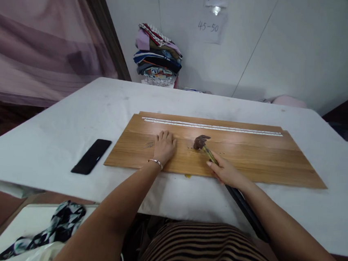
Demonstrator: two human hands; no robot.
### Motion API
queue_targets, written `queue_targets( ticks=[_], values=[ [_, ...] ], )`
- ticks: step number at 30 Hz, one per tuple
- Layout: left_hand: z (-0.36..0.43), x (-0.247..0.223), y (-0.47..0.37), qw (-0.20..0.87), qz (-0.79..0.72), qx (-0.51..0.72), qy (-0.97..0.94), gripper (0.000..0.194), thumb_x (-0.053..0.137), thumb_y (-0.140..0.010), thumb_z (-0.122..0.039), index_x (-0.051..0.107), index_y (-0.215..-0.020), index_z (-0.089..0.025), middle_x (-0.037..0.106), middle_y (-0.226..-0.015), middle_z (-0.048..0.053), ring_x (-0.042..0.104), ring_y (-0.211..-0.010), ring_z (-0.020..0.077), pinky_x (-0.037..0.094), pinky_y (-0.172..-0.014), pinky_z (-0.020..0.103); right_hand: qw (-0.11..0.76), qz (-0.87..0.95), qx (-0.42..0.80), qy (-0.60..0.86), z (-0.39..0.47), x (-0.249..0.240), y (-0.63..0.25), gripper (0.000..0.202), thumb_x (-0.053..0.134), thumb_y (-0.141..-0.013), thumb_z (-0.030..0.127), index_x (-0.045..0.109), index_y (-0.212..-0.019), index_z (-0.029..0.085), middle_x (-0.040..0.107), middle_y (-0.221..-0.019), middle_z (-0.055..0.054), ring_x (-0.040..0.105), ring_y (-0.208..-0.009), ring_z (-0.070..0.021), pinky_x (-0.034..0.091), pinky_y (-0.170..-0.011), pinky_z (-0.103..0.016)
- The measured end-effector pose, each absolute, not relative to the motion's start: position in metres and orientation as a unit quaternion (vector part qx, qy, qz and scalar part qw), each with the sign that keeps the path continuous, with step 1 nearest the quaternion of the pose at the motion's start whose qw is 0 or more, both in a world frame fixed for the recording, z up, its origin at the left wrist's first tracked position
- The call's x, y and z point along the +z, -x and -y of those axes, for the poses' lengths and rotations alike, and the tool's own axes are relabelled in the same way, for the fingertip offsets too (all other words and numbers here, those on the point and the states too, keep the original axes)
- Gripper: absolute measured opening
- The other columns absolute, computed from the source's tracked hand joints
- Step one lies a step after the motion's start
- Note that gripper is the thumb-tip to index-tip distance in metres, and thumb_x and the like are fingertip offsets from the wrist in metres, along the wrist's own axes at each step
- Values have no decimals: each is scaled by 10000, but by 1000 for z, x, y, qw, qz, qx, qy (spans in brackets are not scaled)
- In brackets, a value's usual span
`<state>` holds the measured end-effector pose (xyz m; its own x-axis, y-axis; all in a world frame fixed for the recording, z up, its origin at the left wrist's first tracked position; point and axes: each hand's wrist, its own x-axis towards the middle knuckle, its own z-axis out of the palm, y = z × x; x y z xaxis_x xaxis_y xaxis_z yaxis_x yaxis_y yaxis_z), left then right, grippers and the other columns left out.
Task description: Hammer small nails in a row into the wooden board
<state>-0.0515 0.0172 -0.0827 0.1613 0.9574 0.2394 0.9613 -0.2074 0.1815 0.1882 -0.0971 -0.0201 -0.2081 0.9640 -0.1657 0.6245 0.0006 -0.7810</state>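
My right hand (223,171) is wrapped round the handle of a claw hammer (202,142). Its rusty brown head is over the middle of a wooden board (260,155), and its black grip reaches back under my forearm. My left hand (164,146) lies flat on the board, fingers stretched out, to the left of the hammer head. Several loose nails (148,145) lie left of that hand. Small dark spots, perhaps nail heads, show in a row on either side of the hammer head. Two white marked strips (211,127) run along the board's far side.
The board rests on a white-covered table (71,112). A black phone-like slab (92,156) lies left of the board. Folded cloths (158,59) are stacked at the back by the wall. Below left, a patterned cloth (63,220) lies on a pale surface.
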Motion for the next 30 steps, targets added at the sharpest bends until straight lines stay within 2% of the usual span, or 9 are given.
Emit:
queue_targets(
  ticks=[6,10,12,17,26,30],
  values=[
    [-17,-82,52,8,625,-154,765,355,354,-940,-325,589,-1171,-193,544,-1395,131,414,-1340,318,336,-1101,527,194,625,433,620,99,-10,-191,642,404,-952,405,269,-1556,232,685,-891,-83,637,-637,-190,517,-609,-348],
    [-17,-82,52,12,627,-154,764,350,364,-939,-328,593,-1163,-187,542,-1396,132,420,-1333,319,345,-1095,517,188,617,436,627,102,-7,-195,646,393,-951,375,256,-1560,211,682,-858,-79,611,-578,-179,502,-573,-339],
    [-17,-83,52,12,624,-155,766,349,366,-940,-333,594,-1161,-190,551,-1385,132,424,-1329,314,347,-1092,515,192,625,430,622,104,-9,-196,643,390,-951,375,265,-1557,199,685,-862,-81,620,-609,-188,509,-584,-340],
    [-18,-84,53,11,627,-150,764,362,366,-941,-340,593,-1179,-189,541,-1400,128,411,-1341,317,347,-1092,512,215,654,402,604,106,-17,-197,628,415,-943,368,319,-1535,183,698,-935,-94,662,-857,-243,540,-729,-370],
    [-17,-83,53,1,631,-153,761,370,377,-936,-339,592,-1191,-180,526,-1418,129,407,-1347,318,333,-1108,512,212,661,388,606,103,-19,-198,624,421,-944,398,332,-1533,212,689,-1097,-117,663,-937,-266,539,-787,-409],
    [-18,-84,53,3,628,-156,762,370,373,-938,-337,591,-1195,-185,529,-1416,133,405,-1350,311,326,-1110,512,225,669,376,600,103,-22,-198,620,427,-943,416,356,-1525,213,693,-1079,-120,655,-971,-277,532,-812,-419]
  ],
)
